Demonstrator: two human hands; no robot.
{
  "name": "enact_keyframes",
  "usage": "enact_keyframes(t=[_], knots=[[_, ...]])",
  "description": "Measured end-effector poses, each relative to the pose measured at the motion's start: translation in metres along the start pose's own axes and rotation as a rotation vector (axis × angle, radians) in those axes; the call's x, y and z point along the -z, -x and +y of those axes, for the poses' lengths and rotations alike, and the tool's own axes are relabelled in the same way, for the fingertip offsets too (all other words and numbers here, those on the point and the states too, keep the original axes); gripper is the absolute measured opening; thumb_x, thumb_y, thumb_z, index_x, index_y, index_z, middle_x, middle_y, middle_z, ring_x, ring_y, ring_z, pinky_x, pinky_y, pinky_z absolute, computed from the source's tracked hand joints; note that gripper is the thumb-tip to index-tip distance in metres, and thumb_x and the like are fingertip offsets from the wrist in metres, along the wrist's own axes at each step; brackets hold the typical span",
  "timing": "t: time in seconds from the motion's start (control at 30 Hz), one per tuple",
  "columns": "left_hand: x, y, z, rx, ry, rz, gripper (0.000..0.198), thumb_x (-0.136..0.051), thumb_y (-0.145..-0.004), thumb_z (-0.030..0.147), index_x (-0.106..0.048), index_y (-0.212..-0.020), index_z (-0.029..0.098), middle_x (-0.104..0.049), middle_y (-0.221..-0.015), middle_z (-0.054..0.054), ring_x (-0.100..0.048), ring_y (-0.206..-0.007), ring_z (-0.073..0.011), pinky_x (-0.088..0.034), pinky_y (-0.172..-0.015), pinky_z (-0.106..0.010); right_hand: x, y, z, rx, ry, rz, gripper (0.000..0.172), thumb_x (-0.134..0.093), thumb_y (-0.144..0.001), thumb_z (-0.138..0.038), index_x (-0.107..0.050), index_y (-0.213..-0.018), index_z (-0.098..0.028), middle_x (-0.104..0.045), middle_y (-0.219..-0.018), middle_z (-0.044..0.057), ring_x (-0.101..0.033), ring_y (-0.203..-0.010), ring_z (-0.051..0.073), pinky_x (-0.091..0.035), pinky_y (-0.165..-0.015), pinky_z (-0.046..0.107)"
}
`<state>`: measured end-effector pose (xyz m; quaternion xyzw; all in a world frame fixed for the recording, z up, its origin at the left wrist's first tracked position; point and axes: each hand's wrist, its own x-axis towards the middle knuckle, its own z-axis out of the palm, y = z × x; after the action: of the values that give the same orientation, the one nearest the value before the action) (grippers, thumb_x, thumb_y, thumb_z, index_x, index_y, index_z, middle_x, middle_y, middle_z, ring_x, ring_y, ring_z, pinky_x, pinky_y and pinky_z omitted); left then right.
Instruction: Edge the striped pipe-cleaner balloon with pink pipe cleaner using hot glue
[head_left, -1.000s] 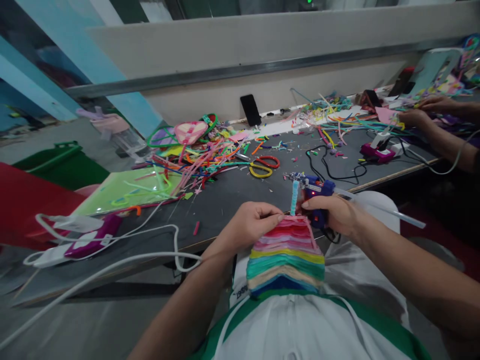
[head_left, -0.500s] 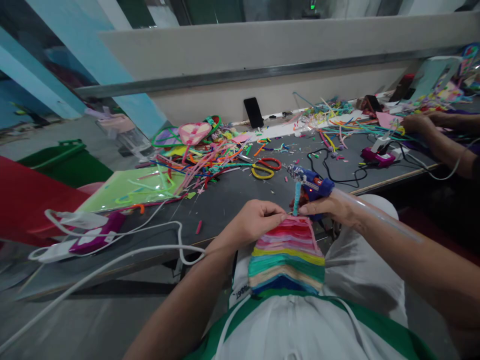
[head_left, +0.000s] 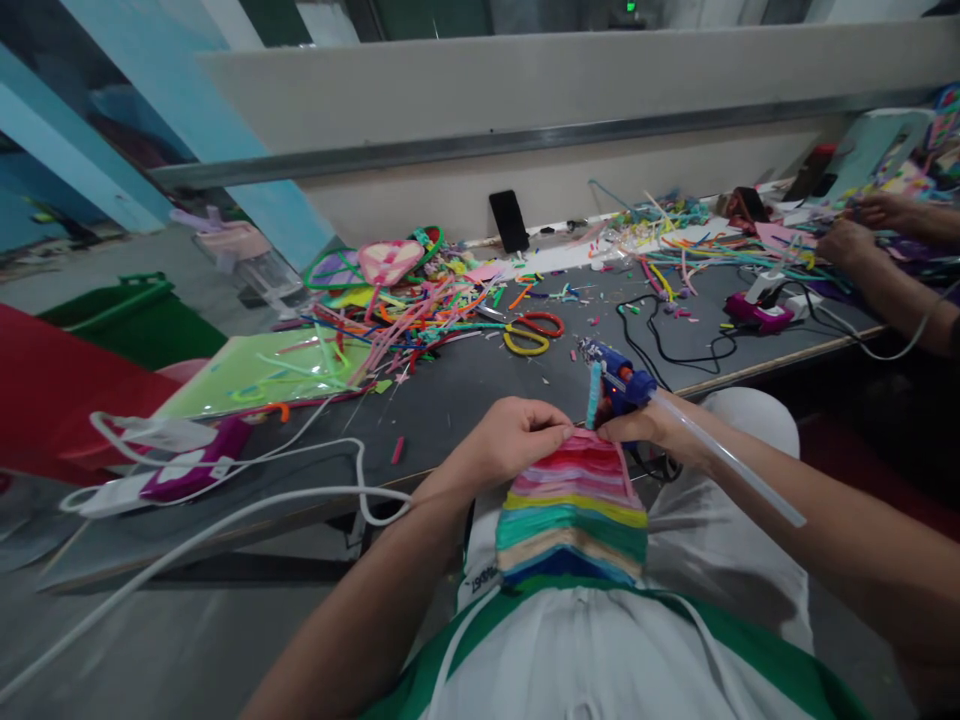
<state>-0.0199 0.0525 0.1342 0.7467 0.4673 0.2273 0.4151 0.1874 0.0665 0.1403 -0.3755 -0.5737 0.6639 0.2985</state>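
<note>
On the white-clad lap [head_left: 727,500], the striped panel [head_left: 574,512] looks fully banded, the left hand [head_left: 521,435] pinching its eleven-o'clock edge, the right hand [head_left: 646,425] gripping a glue gun [head_left: 616,366] at one, though I can't tell if the blue stub [head_left: 593,395] at twelve is fixed.

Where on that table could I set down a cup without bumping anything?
The best spot looks like the bare dark tabletop between the scissors and the person's left hand. A smaller patch lies between the black cord and the right-hand purple block. Coloured stems crowd left of the scissors; white cables crowd the table's left end.
</note>
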Motion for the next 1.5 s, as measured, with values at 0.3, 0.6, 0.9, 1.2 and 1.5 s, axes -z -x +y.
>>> enact_keyframes(t=[0.3, 0.6, 0.9, 1.2, 1.5], knots=[[0.0, 0.001, 0.004, 0.019, -0.001, -0.006, 0.03, -0.052, -0.08, 0.035, -0.072, -0.085, 0.013, -0.065, -0.072, -0.001, -0.054, -0.065, -0.0126, -0.039, -0.057, -0.019, -0.001, 0.0, 0.001, 0.007, 0.075, 0.028, 0.011, -0.065, -0.056, -0.019, -0.061, -0.065, -0.015, -0.057, -0.06, -0.001, -0.047, -0.057, 0.011, -0.036, -0.055, 0.024], [0.013, 0.002, 0.005, 0.057, 0.141, -0.167, 0.037, -0.058, -0.078, 0.038, -0.07, -0.103, 0.013, -0.072, -0.093, -0.006, -0.063, -0.079, -0.0175, -0.047, -0.069, -0.023, -0.004, 0.001, 0.0, 0.01, 0.025, 0.057, 0.013, -0.067, -0.055, -0.019, -0.06, -0.065, -0.016, -0.057, -0.06, -0.002, -0.049, -0.058, 0.013, -0.037, -0.056, 0.026], [0.024, 0.009, -0.006, 0.096, 0.25, -0.167, 0.036, -0.063, -0.077, 0.036, -0.069, -0.102, 0.011, -0.071, -0.097, -0.009, -0.064, -0.083, -0.0179, -0.048, -0.077, -0.027, -0.001, -0.002, 0.007, 0.005, 0.002, 0.112, 0.021, -0.067, -0.052, -0.016, -0.055, -0.069, -0.018, -0.056, -0.062, -0.004, -0.048, -0.059, 0.012, -0.035, -0.058, 0.025], [0.021, 0.006, -0.012, 0.171, 0.391, -0.071, 0.038, -0.07, -0.07, 0.039, -0.071, -0.092, 0.009, -0.07, -0.078, -0.008, -0.058, -0.066, -0.0126, -0.044, -0.065, -0.024, 0.0, -0.003, 0.004, 0.05, 0.029, 0.094, 0.016, -0.064, -0.057, -0.015, -0.055, -0.069, -0.019, -0.055, -0.063, -0.003, -0.047, -0.06, 0.012, -0.035, -0.059, 0.026], [0.016, 0.005, -0.018, 0.257, 0.446, -0.027, 0.036, -0.071, -0.068, 0.042, -0.072, -0.085, 0.01, -0.062, -0.06, -0.003, -0.045, -0.049, -0.0066, -0.031, -0.046, -0.019, 0.009, -0.006, 0.016, 0.074, 0.042, 0.052, 0.015, -0.064, -0.06, -0.017, -0.058, -0.073, -0.021, -0.057, -0.07, -0.001, -0.049, -0.064, 0.014, -0.037, -0.061, 0.027]])
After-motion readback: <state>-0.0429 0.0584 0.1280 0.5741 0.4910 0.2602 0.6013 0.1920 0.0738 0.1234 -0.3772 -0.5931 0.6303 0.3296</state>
